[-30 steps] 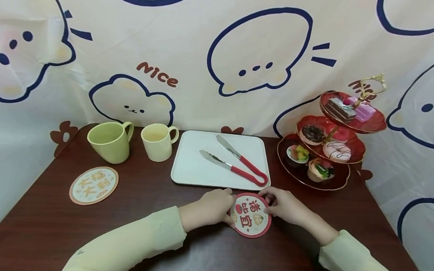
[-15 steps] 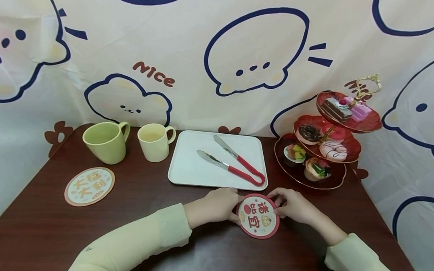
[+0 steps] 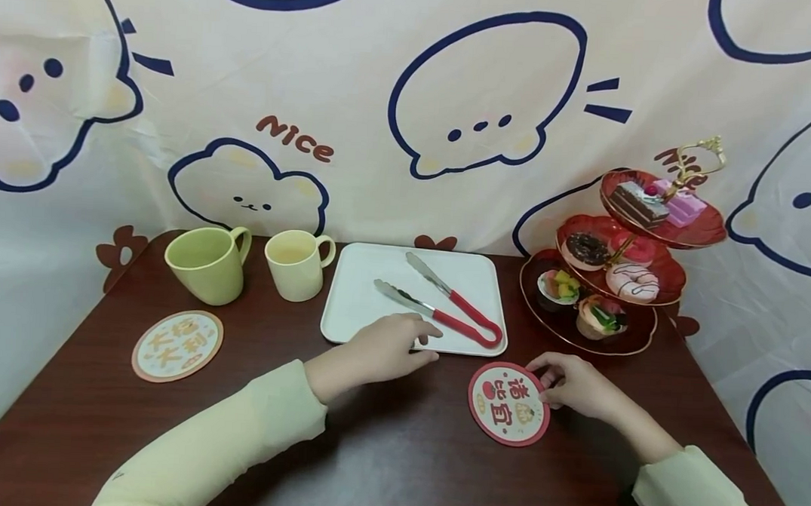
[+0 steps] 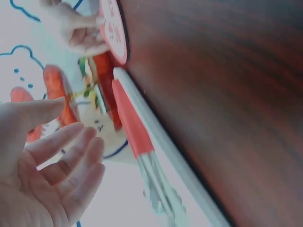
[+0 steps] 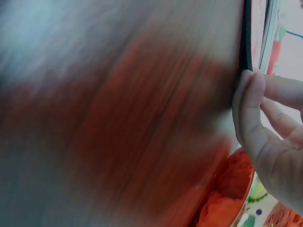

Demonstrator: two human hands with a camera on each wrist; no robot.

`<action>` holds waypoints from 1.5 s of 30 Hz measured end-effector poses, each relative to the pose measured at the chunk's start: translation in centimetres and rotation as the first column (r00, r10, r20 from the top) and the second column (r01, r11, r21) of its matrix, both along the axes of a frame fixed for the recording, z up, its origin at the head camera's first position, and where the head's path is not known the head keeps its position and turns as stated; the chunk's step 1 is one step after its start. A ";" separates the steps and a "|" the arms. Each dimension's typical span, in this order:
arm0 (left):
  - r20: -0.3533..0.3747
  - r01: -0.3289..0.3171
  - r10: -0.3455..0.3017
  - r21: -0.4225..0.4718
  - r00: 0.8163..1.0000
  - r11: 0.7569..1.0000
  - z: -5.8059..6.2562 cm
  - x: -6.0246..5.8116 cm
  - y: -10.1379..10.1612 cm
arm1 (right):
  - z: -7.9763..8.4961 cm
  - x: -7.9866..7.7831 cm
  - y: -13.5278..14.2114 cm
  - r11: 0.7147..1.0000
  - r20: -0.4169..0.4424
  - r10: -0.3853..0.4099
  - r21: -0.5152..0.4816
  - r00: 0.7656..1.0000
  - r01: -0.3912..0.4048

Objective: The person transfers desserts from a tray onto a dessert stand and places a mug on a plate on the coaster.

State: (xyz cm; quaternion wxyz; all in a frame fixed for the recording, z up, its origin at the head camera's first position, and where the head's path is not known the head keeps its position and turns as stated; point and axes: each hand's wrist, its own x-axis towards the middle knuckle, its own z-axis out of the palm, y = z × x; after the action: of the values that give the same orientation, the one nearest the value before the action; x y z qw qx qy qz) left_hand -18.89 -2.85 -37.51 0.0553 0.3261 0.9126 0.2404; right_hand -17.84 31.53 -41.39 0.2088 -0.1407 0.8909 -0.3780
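Observation:
A round red-rimmed coaster (image 3: 509,404) with red characters lies on the dark table in front of the tray. My right hand (image 3: 583,385) holds its right edge with thumb and fingers; in the right wrist view the fingertips (image 5: 255,85) meet at the coaster's dark edge. My left hand (image 3: 391,348) hovers off the coaster, over the front edge of the white tray (image 3: 357,281), and holds nothing. Its fingers are spread and loosely bent in the left wrist view. On the tray lie metal tongs (image 3: 467,308) with red handles, close to the left fingers.
A green mug (image 3: 208,267) and a cream mug (image 3: 294,267) stand at the back left. Before them lies an orange-rimmed coaster (image 3: 178,346). A three-tier red stand (image 3: 672,283) with cakes, donuts and cupcakes stands at the back right.
My left hand has let go of the red-rimmed coaster and moved left and up towards the tray. The coaster has shifted right, with my right hand still at its edge.

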 end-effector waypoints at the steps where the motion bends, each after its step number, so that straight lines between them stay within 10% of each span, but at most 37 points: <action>1: -0.006 -0.008 0.009 0.023 1.000 1.000 0.2 -0.1 -0.4 | 0.0 0.0 0.3 1.000 0.001 -0.002 0.000 1.000 0.002; 11: -0.154 -0.097 0.125 0.178 0.980 0.979 1.3 -0.3 -5.5 | -0.2 0.4 2.3 0.997 0.001 -0.066 -0.033 0.998 0.066; 20: -0.118 -0.232 0.285 0.335 0.951 0.913 0.6 -0.3 -11.2 | -0.6 1.3 4.0 0.994 0.009 -0.106 -0.036 0.994 0.106; 31: 0.090 -0.474 0.523 0.573 0.848 0.669 0.3 -0.7 -16.2 | -0.4 2.0 6.9 0.990 0.029 -0.119 -0.076 0.992 0.121; 39: 0.346 -0.596 0.528 0.677 0.776 0.431 -0.4 -1.2 -17.1 | -0.2 2.3 9.3 0.983 0.082 -0.158 -0.077 0.984 0.164; 45: 0.452 -0.663 0.530 0.676 0.718 0.322 -1.2 -1.5 -16.9 | 0.1 2.3 11.1 0.978 0.080 -0.206 0.004 0.975 0.207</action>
State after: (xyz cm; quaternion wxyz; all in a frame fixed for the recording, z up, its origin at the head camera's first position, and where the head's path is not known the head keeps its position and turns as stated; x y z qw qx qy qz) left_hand -20.37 -19.71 -38.69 -0.1236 -0.0648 0.7463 0.6508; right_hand -15.58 42.66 -41.30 0.2036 -0.0327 0.8908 -0.4049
